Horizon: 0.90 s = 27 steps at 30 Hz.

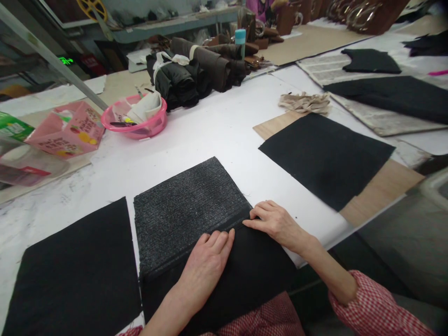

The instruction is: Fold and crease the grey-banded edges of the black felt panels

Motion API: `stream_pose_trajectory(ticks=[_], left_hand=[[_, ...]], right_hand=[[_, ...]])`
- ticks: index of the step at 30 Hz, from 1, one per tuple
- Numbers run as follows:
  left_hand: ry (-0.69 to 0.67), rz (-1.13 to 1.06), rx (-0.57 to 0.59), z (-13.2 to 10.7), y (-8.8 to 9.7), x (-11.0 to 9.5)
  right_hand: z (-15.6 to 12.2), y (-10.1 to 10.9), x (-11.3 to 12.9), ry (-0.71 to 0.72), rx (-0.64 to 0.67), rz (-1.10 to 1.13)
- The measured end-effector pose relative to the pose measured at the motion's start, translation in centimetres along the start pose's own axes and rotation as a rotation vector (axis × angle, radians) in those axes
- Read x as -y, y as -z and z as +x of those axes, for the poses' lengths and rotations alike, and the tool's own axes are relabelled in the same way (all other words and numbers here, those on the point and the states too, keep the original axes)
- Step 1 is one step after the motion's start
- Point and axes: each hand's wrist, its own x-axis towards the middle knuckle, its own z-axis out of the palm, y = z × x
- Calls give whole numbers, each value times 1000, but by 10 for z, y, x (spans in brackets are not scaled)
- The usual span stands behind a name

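Note:
A textured dark grey panel (189, 205) lies in front of me, with a smooth black fabric piece (245, 270) meeting it along a straight folded band. My left hand (210, 256) lies on this band, its fingers stretched out and pressing down on the black fabric. Near the right end of the same band, my right hand (275, 221) has its fingers curled against the thumb, pinching the fabric at the seam. The black fabric hangs towards my lap over the table's front edge. To the left rests a separate black fabric piece (77, 270).
On the right, another black piece (329, 158) covers part of a wooden board (381, 191), with beige strips (304, 102) behind. Further back are a pink basket (136, 130), a pink carton (66, 130), rolled dark material (206, 63) and a blue-capped bottle (240, 39). A person sits at the far end.

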Motion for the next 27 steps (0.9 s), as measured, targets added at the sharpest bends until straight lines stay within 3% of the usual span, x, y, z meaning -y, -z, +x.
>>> stream_pose_trajectory(ticks=[27], left_hand=[[19, 38, -2, 22, 3, -8]], right_hand=[[-7, 1, -6, -36, 2, 27]])
